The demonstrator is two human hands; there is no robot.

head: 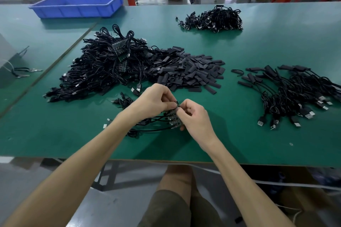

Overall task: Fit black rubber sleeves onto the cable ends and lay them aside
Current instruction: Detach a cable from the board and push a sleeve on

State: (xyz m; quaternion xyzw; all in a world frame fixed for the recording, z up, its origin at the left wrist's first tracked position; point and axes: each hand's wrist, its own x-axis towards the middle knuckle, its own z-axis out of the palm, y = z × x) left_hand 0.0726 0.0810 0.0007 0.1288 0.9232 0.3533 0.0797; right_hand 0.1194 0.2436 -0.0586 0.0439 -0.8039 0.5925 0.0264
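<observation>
Left hand and right hand are pinching 1 cable end near the sleeve pile; over-twisting is probably risking board damage.

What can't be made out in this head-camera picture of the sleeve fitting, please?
Head view:
- Small black part pinched between left hand and right hand: fingers cover it; sleeve or cable end, cannot tell.
- Cable ends below it: partly hidden by the right hand.
- Far cable pile: too small to tell if sleeved.
- Right cable pile: cut off by the right edge.
</observation>
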